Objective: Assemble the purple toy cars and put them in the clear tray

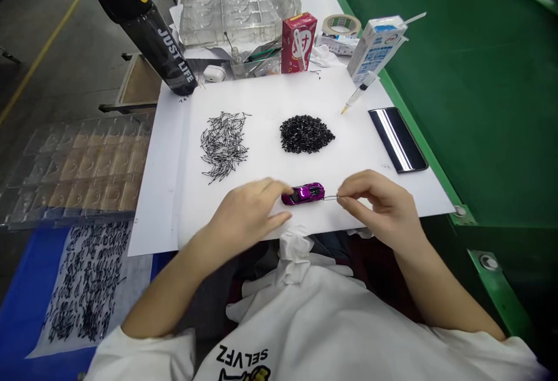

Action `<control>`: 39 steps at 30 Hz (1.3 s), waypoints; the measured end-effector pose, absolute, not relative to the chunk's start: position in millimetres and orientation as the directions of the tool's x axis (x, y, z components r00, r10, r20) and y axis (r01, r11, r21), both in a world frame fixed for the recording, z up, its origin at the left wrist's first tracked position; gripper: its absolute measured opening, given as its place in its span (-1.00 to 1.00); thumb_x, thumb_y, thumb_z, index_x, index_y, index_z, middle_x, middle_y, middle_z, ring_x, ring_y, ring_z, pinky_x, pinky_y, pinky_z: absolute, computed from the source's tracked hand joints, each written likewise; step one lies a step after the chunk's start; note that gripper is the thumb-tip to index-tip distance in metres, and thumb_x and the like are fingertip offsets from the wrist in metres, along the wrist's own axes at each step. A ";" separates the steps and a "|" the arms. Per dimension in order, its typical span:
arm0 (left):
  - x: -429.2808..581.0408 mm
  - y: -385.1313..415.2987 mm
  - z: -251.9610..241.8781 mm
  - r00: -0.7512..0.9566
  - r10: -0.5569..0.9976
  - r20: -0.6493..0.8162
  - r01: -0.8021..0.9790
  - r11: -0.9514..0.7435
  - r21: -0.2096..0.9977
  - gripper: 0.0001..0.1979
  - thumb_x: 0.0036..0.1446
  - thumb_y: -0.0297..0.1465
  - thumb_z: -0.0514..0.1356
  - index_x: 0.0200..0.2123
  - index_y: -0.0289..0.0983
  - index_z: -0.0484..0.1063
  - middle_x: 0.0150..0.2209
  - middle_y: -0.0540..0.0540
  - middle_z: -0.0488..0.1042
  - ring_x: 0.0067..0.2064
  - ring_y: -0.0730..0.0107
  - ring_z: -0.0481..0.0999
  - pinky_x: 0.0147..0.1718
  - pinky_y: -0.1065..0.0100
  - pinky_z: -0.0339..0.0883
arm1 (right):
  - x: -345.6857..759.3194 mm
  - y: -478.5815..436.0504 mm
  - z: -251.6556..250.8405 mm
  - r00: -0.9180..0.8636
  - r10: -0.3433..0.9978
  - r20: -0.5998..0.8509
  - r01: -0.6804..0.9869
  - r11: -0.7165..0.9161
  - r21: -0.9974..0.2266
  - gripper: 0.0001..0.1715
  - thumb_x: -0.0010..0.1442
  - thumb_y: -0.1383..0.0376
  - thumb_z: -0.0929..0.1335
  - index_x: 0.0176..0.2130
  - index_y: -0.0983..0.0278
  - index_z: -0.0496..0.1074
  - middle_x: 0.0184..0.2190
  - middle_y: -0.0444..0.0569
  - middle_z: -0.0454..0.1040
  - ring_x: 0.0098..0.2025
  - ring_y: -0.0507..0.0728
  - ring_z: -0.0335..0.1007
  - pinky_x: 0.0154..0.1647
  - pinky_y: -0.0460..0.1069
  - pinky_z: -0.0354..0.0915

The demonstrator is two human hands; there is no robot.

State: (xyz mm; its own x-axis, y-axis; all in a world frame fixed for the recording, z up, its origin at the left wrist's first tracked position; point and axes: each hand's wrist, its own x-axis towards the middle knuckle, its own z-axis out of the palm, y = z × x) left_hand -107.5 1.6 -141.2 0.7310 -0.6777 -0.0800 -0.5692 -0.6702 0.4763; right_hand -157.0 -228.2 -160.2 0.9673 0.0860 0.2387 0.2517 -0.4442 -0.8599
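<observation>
a small purple toy car (304,193) sits in the lower middle of the frame, on a white tabletop (261,99) near its lower edge. the car's long axis runs almost straight across the picture, its right end tilted slightly upward. the nose appears to point left, with the dark, slatted rear deck at the right.

the left hand (250,209) comes in from the lower left with its grip loose: the index fingertip is over the car's left end, while the thumb stands well apart, below the car. whether that fingertip presses on the car i cannot tell. the right hand (379,204), to the right, has its grip closed — thumb and forefinger pinch a thin wire piece (330,197) that reaches left to the car's right end. whether the wire touches the car is too fine to see.

above the car lies a heap of small black parts (306,135); left of that, a loose heap of thin wires (224,146). a dark phone (399,140) lies at the right, slanting down to the right.
</observation>
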 end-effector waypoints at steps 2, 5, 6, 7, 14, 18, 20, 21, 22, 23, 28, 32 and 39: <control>-85.7 -10.5 -147.0 0.642 -0.765 -0.048 -0.661 -0.584 0.470 -0.68 -0.02 -0.42 0.21 -0.13 -0.25 0.31 -0.16 -0.06 0.42 -0.16 0.25 0.42 -0.25 0.36 0.23 | -146.1 -220.7 -160.8 0.984 0.063 0.166 0.178 -0.339 -0.924 -0.99 0.09 0.33 0.34 -0.37 0.23 0.39 -0.30 -0.02 0.40 -0.22 0.11 0.36 -0.44 -0.04 0.40; -68.9 -20.7 -155.4 0.579 -0.814 -0.049 -0.689 -0.521 0.504 -0.65 -0.05 -0.49 0.18 -0.13 -0.24 0.27 -0.20 -0.05 0.43 -0.17 0.26 0.40 -0.24 0.34 0.24 | -133.3 -214.7 -164.1 0.996 0.090 0.006 0.023 -0.193 -0.981 -0.90 0.08 0.26 0.35 -0.37 0.27 0.40 -0.22 0.01 0.41 -0.18 0.12 0.37 -0.54 -0.09 0.40; -67.3 -21.0 -156.7 0.594 -0.803 -0.042 -0.673 -0.525 0.521 -0.63 -0.06 -0.49 0.17 -0.12 -0.23 0.24 -0.21 -0.03 0.45 -0.18 0.26 0.41 -0.24 0.33 0.25 | -130.2 -213.5 -166.0 0.992 0.115 -0.044 -0.026 -0.154 -0.988 -0.88 0.08 0.25 0.35 -0.37 0.28 0.40 -0.22 0.01 0.42 -0.21 0.11 0.38 -0.56 -0.10 0.40; -66.8 -20.0 -157.1 0.618 -0.786 -0.035 -0.649 -0.534 0.542 -0.61 -0.07 -0.49 0.18 -0.11 -0.23 0.22 -0.21 -0.02 0.46 -0.19 0.27 0.41 -0.24 0.32 0.25 | -127.7 -212.4 -168.0 0.987 0.135 -0.083 -0.066 -0.124 -0.990 -0.87 0.07 0.25 0.36 -0.38 0.28 0.40 -0.23 0.00 0.43 -0.24 0.10 0.39 -0.55 -0.11 0.40; -70.2 -11.6 -157.0 0.729 -0.683 -0.034 -0.478 -0.544 0.690 -0.61 -0.02 -0.41 0.21 -0.09 -0.21 0.20 -0.17 -0.02 0.50 -0.22 0.37 0.45 -0.28 0.35 0.30 | -120.8 -206.9 -175.7 0.982 0.082 -0.171 -0.165 -0.076 -0.983 -0.83 0.05 0.22 0.37 -0.39 0.30 0.40 -0.25 0.00 0.47 -0.32 0.05 0.42 -0.48 -0.09 0.43; -71.1 -15.2 -159.5 0.773 -0.596 0.216 -0.539 -0.437 0.720 -0.80 0.04 -0.42 0.20 -0.21 -0.26 0.34 -0.31 -0.01 0.50 -0.34 0.46 0.43 -0.40 0.43 0.29 | -120.3 -206.5 -175.6 0.982 0.066 -0.179 -0.174 -0.072 -0.982 -0.82 0.04 0.21 0.37 -0.38 0.29 0.41 -0.26 0.00 0.48 -0.34 0.05 0.43 -0.50 -0.10 0.43; -71.8 -17.4 -160.0 0.767 -0.559 0.315 -0.579 -0.391 0.715 -0.94 0.05 -0.45 0.20 -0.34 -0.26 0.40 -0.41 0.01 0.49 -0.39 0.49 0.41 -0.43 0.45 0.29 | -120.2 -206.8 -175.7 0.983 0.061 -0.176 -0.171 -0.079 -0.982 -0.81 0.04 0.20 0.37 -0.38 0.29 0.42 -0.26 0.01 0.48 -0.34 0.06 0.43 -0.49 -0.08 0.44; -72.2 -18.3 -160.2 0.761 -0.553 0.339 -0.592 -0.379 0.712 -0.97 0.05 -0.47 0.20 -0.37 -0.25 0.41 -0.44 0.02 0.49 -0.40 0.49 0.40 -0.44 0.45 0.29 | -120.1 -206.9 -175.7 0.982 0.060 -0.178 -0.173 -0.083 -0.981 -0.81 0.04 0.20 0.37 -0.37 0.29 0.42 -0.26 0.01 0.48 -0.34 0.07 0.43 -0.49 -0.07 0.44; -72.6 -19.1 -160.4 0.757 -0.552 0.350 -0.598 -0.371 0.710 -0.97 0.04 -0.48 0.21 -0.39 -0.25 0.42 -0.45 0.03 0.49 -0.41 0.50 0.40 -0.44 0.45 0.29 | -120.1 -207.1 -175.9 0.982 0.060 -0.180 -0.174 -0.087 -0.981 -0.80 0.04 0.19 0.37 -0.37 0.29 0.42 -0.26 0.01 0.48 -0.34 0.07 0.43 -0.49 -0.07 0.45; -73.1 -19.9 -160.6 0.756 -0.552 0.352 -0.599 -0.366 0.712 -0.96 0.04 -0.49 0.21 -0.39 -0.25 0.42 -0.46 0.03 0.49 -0.41 0.50 0.40 -0.44 0.45 0.29 | -120.1 -207.3 -176.0 0.982 0.061 -0.181 -0.175 -0.093 -0.980 -0.80 0.04 0.19 0.37 -0.37 0.29 0.42 -0.26 0.01 0.48 -0.34 0.08 0.43 -0.49 -0.06 0.45; -76.8 -23.2 -162.3 0.774 -0.527 0.350 -0.582 -0.375 0.721 -0.95 0.03 -0.51 0.21 -0.41 -0.25 0.42 -0.46 0.04 0.49 -0.42 0.51 0.38 -0.46 0.47 0.27 | -120.8 -207.7 -176.3 0.982 0.061 -0.177 -0.169 -0.125 -0.978 -0.79 0.05 0.18 0.37 -0.38 0.29 0.42 -0.26 0.02 0.49 -0.33 0.09 0.44 -0.51 -0.07 0.44; -81.1 -23.7 -163.6 0.796 -0.502 0.338 -0.553 -0.378 0.742 -0.90 -0.02 -0.57 0.21 -0.45 -0.27 0.38 -0.49 0.05 0.47 -0.42 0.51 0.36 -0.45 0.47 0.25 | -120.9 -206.7 -176.3 0.981 0.068 -0.180 -0.175 -0.076 -0.982 -0.78 0.06 0.21 0.37 -0.27 0.27 0.43 -0.26 0.00 0.50 -0.29 0.10 0.47 -0.48 -0.07 0.46; -83.7 -20.8 -164.1 0.785 -0.545 0.294 -0.565 -0.434 0.702 -0.87 -0.03 -0.59 0.17 -0.47 -0.25 0.35 -0.51 0.08 0.42 -0.42 0.50 0.33 -0.37 0.43 0.26 | -120.9 -206.6 -176.7 0.978 0.080 -0.194 -0.197 0.029 -0.980 -0.75 0.13 0.21 0.33 -0.17 0.24 0.42 -0.26 -0.01 0.52 -0.13 0.14 0.44 -0.47 -0.11 0.45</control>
State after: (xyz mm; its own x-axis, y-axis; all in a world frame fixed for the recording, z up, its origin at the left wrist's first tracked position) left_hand -83.7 -20.8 -164.1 0.7850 -0.5450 0.2945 -0.5645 -0.4338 0.7022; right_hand -120.9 -206.6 -176.7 0.9777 0.0803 -0.1940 -0.1969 0.0293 -0.9800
